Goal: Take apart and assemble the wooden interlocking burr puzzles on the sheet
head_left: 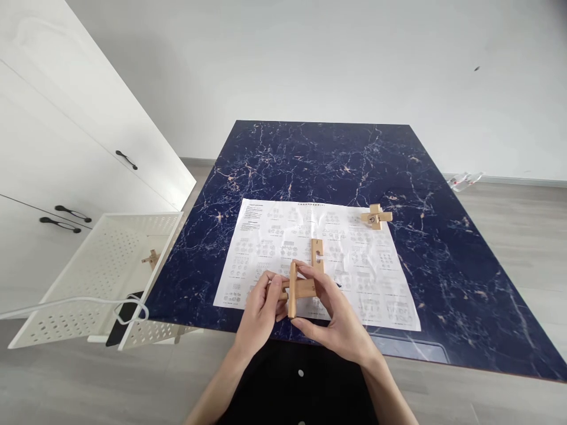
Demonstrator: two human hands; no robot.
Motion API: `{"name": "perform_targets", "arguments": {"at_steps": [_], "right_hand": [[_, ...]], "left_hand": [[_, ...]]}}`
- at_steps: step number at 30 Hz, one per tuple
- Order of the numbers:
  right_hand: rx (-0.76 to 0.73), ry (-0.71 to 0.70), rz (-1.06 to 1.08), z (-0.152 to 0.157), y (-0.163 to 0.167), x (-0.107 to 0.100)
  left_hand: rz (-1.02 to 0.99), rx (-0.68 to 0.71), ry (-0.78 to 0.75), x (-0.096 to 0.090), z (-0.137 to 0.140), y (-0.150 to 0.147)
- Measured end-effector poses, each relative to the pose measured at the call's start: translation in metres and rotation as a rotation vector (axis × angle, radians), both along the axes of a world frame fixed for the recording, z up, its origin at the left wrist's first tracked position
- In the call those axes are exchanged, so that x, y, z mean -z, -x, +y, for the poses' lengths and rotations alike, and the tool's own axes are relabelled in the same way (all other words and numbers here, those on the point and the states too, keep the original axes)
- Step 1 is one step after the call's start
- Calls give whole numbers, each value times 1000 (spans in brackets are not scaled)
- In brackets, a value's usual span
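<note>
L hand (259, 304) narrow, fingers curled, holding wooden block (305, 288) at its L side; R hand (325, 313) spans crosswise bar (293, 292), thumb near end, fingertips far end. Loose notched pc (316, 251) just beyond R hand, on sheet (270, 233). Prob best: steady w/ L, square bar w/ R, don't force.
</note>
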State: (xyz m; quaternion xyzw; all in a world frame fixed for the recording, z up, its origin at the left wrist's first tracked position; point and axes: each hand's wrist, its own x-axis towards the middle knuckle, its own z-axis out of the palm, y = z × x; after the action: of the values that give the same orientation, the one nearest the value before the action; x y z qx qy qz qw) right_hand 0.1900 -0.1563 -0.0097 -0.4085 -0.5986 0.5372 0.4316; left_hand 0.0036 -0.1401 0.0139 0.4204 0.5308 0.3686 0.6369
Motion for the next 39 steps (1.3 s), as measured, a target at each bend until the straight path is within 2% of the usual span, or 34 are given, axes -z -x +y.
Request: {"name": "perform_targets", "arguments": {"at_steps": [5, 11, 20, 31, 35, 39], "right_hand": [[40, 6, -45, 1, -2, -2], [-33, -25, 42, 3, -9, -4], [-109, 16, 185, 5, -15, -3], [-311, 185, 317, 16, -33, -9], [-328, 171, 302, 20, -37, -14], [-372, 133, 266, 24, -39, -23]], "left_hand": [[-39, 10, -1, -8, -8, -8], [-92, 28, 47, -10, -13, -5], [-130, 62, 64, -20, -15, -4], [-167, 194, 152, -40, -21, 5], [-174, 295, 185, -38, -15, 11], [-281, 412, 252, -37, -11, 11]]}}
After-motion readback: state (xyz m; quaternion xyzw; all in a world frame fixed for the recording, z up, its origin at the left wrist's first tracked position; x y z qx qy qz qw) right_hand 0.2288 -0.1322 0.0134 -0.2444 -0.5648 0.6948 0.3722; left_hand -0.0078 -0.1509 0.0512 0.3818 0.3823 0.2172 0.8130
